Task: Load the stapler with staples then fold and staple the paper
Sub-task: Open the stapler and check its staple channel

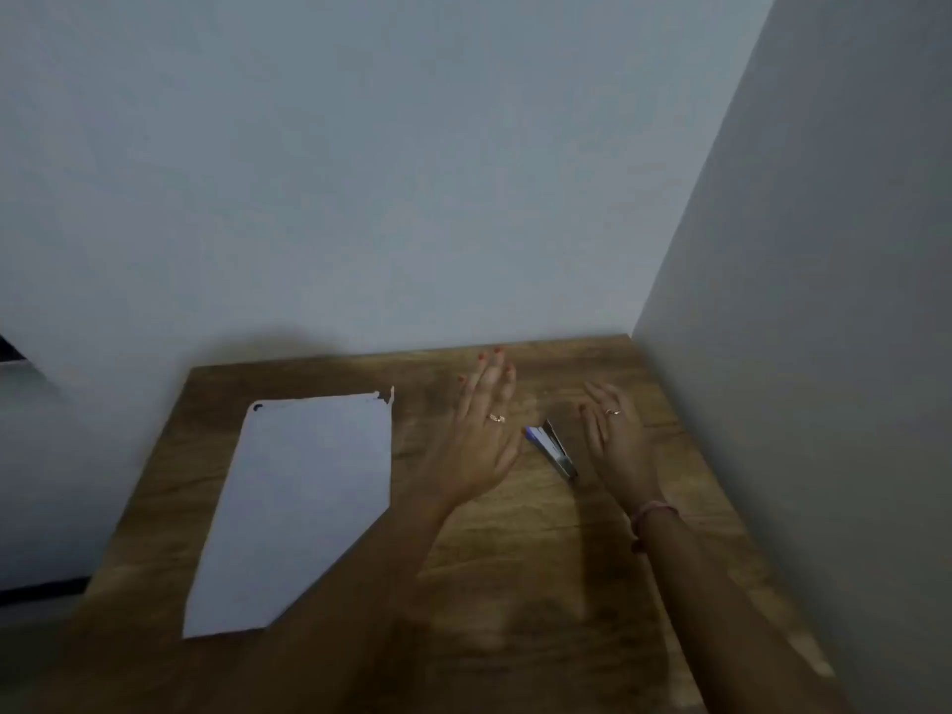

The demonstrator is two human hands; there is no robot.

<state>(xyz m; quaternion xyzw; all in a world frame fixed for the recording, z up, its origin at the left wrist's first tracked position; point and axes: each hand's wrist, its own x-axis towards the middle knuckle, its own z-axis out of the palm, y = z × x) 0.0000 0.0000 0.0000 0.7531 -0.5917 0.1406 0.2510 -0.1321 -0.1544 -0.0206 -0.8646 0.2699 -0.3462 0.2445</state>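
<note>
Now | left hand (481,435), right hand (615,435): spread, empty | stapler (551,448) between | paper (299,507) leftward

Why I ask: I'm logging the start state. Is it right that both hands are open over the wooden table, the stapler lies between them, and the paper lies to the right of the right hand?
One detail is off. In the head view the paper lies left of the left hand, not right of the right hand. The rest holds: both hands open over the wooden table, stapler between them.

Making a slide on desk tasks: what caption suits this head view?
Two open hands, left and right, flank a small stapler on a wooden table, folded paper lying beside them.
</note>
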